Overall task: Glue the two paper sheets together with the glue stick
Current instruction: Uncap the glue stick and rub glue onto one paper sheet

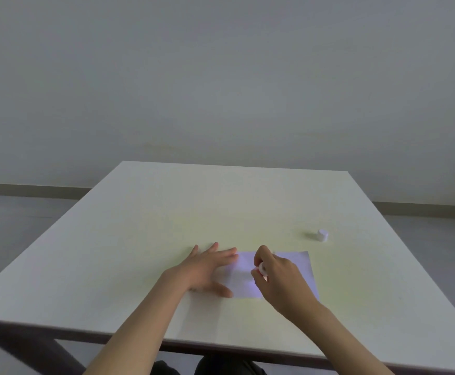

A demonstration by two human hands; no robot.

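Observation:
A pale white paper sheet lies flat on the table near me. My left hand rests flat with spread fingers on the sheet's left part. My right hand is closed around the white glue stick, whose end points down at the middle of the sheet. Most of the stick is hidden in my fist. I cannot tell whether a second sheet lies under the first. The glue stick's white cap stands apart on the table, to the far right of the paper.
The cream table has its near edge just below my forearms and its far edge toward a plain wall. Grey floor shows on both sides of it.

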